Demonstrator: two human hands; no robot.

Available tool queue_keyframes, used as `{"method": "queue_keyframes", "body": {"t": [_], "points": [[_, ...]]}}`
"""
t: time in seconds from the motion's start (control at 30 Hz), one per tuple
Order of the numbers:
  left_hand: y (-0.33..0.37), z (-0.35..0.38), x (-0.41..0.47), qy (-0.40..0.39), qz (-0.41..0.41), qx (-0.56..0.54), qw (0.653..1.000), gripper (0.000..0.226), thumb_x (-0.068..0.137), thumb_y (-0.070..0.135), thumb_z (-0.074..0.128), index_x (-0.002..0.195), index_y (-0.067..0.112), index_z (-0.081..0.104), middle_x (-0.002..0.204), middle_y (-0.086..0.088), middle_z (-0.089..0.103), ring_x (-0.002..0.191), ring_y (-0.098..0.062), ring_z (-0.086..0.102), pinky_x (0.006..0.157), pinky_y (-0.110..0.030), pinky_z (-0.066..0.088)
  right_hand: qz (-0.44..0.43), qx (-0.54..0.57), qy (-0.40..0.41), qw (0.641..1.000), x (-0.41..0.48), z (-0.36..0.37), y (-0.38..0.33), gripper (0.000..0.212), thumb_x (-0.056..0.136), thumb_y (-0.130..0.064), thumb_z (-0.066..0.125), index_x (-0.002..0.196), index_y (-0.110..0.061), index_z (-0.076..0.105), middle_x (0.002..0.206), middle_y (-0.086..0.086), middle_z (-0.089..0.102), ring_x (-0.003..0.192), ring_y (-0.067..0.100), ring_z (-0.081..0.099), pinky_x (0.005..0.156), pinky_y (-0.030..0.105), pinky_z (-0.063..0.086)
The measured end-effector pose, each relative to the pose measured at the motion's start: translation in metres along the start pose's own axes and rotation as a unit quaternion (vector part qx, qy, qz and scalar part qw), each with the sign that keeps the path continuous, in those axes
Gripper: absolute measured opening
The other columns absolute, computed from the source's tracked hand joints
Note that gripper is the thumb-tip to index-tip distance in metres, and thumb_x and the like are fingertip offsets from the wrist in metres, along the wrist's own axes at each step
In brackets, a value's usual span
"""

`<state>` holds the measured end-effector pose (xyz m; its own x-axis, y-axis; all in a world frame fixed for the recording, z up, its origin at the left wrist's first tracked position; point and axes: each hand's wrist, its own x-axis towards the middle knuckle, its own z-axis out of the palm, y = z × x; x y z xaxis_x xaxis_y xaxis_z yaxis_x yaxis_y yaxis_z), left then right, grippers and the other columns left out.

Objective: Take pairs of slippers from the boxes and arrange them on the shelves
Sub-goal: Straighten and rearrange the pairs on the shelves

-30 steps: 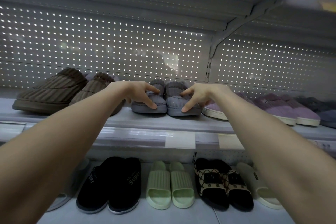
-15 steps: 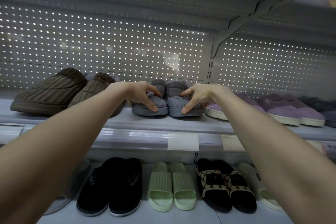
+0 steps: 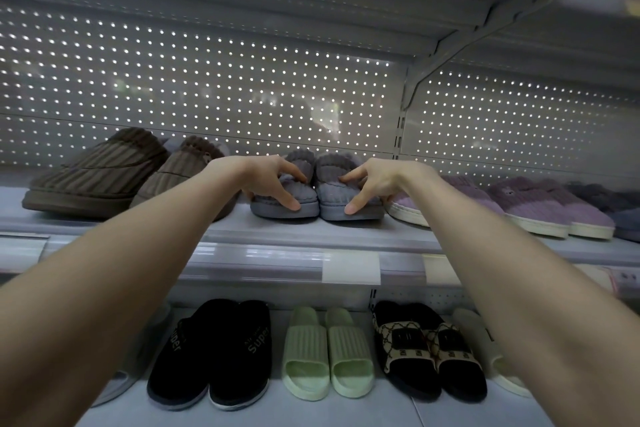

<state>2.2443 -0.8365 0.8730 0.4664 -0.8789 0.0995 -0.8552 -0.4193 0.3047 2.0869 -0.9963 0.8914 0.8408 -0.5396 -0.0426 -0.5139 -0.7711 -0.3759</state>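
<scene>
Against a perforated back panel (image 3: 207, 87), on the upper shelf (image 3: 311, 232), the left hand (image 3: 266, 180) and right hand (image 3: 374, 184) each loosely clasp one grey slipper of a pair (image 3: 317, 184), thumbs on the toes.

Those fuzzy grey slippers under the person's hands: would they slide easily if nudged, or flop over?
The fuzzy grey ribbed slippers probably feel light and squashy, since the uppers look like padded plush. Their flat, broad soles sit flush on the grey metal shelf, so tipping seems unlikely. They would likely slide with a gentle push.
</scene>
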Motion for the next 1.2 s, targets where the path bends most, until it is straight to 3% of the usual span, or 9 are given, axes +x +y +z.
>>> {"method": "queue_keyframes", "body": {"t": [0.13,0.3,0.5,0.63,0.77,0.9,1.0,1.1,1.2], "points": [[-0.001,0.001,0.003,-0.003,0.002,0.021,1.000,0.071,0.070,0.046,0.076,0.133,0.043,0.044,0.144,0.004,0.033,0.129,-0.026,0.039,0.096,-0.046,0.048,0.007,-0.008,-0.006,1.000,-0.002,-0.001,-0.002,0.087,0.067,-0.027,0.085,0.141,-0.034,0.040,0.150,0.005,0.034,0.132,0.037,0.039,0.102,0.052,0.043],[0.007,0.002,-0.002,0.020,-0.008,0.071,0.997,0.070,0.072,0.044,0.075,0.134,0.041,0.044,0.142,0.000,0.038,0.127,-0.027,0.042,0.100,-0.045,0.044,-0.011,-0.053,0.003,0.999,-0.009,0.001,-0.007,0.084,0.069,-0.031,0.083,0.142,-0.033,0.040,0.149,0.005,0.038,0.130,0.033,0.042,0.103,0.050,0.041],[0.022,-0.020,-0.029,0.042,-0.021,0.091,0.995,0.062,0.071,0.039,0.078,0.127,0.027,0.055,0.126,-0.003,0.058,0.110,-0.024,0.056,0.099,-0.039,0.044,-0.062,-0.151,0.050,0.985,-0.027,-0.009,-0.031,0.069,0.066,-0.041,0.082,0.129,-0.032,0.055,0.128,-0.001,0.059,0.108,0.023,0.060,0.098,0.043,0.047],[0.015,-0.040,-0.056,0.051,-0.047,0.084,0.994,0.046,0.066,0.034,0.082,0.109,0.030,0.065,0.099,0.004,0.064,0.090,-0.020,0.060,0.091,-0.040,0.051,-0.099,-0.170,0.044,0.979,-0.043,-0.018,-0.054,0.065,0.066,-0.043,0.082,0.125,-0.028,0.058,0.116,-0.003,0.064,0.097,0.022,0.064,0.088,0.038,0.053],[0.001,-0.059,-0.091,0.058,-0.089,0.075,0.992,0.039,0.059,0.037,0.084,0.094,0.038,0.066,0.100,0.005,0.065,0.097,-0.021,0.063,0.090,-0.043,0.053,-0.140,-0.172,0.040,0.974,-0.049,-0.020,-0.083,0.061,0.067,-0.042,0.082,0.122,-0.027,0.061,0.110,-0.005,0.065,0.093,0.017,0.065,0.088,0.036,0.054],[-0.018,-0.077,-0.125,0.071,-0.119,0.094,0.986,0.053,0.065,0.033,0.082,0.115,0.029,0.064,0.091,0.011,0.060,0.095,-0.018,0.059,0.094,-0.042,0.050,-0.172,-0.150,0.032,0.973,-0.057,-0.014,-0.117,0.057,0.071,-0.035,0.081,0.123,-0.023,0.060,0.102,-0.004,0.064,0.084,0.015,0.062,0.077,0.030,0.052],[-0.039,-0.090,-0.148,0.074,-0.142,0.101,0.982,0.055,0.068,0.031,0.081,0.119,0.027,0.061,0.107,0.003,0.060,0.102,-0.022,0.060,0.089,-0.042,0.053,-0.181,-0.137,0.026,0.974,-0.058,-0.003,-0.143,0.058,0.071,-0.034,0.082,0.123,-0.021,0.060,0.098,-0.002,0.065,0.086,0.019,0.065,0.078,0.032,0.054],[-0.063,-0.097,-0.164,0.056,-0.148,0.120,0.980,0.060,0.070,0.033,0.080,0.124,0.026,0.058,0.104,0.006,0.057,0.098,-0.020,0.060,0.085,-0.040,0.055,-0.179,-0.111,0.026,0.977,-0.056,0.010,-0.167,0.056,0.070,-0.032,0.082,0.121,-0.019,0.062,0.081,-0.005,0.065,0.073,0.018,0.064,0.075,0.031,0.053],[-0.091,-0.099,-0.174,0.038,-0.147,0.128,0.980,0.069,0.072,0.031,0.078,0.135,0.027,0.048,0.124,-0.001,0.053,0.110,-0.024,0.055,0.091,-0.041,0.052,-0.170,-0.076,0.019,0.982,-0.054,0.030,-0.188,0.059,0.072,-0.029,0.081,0.125,-0.017,0.059,0.090,0.001,0.071,0.081,0.020,0.070,0.076,0.031,0.056]]}}
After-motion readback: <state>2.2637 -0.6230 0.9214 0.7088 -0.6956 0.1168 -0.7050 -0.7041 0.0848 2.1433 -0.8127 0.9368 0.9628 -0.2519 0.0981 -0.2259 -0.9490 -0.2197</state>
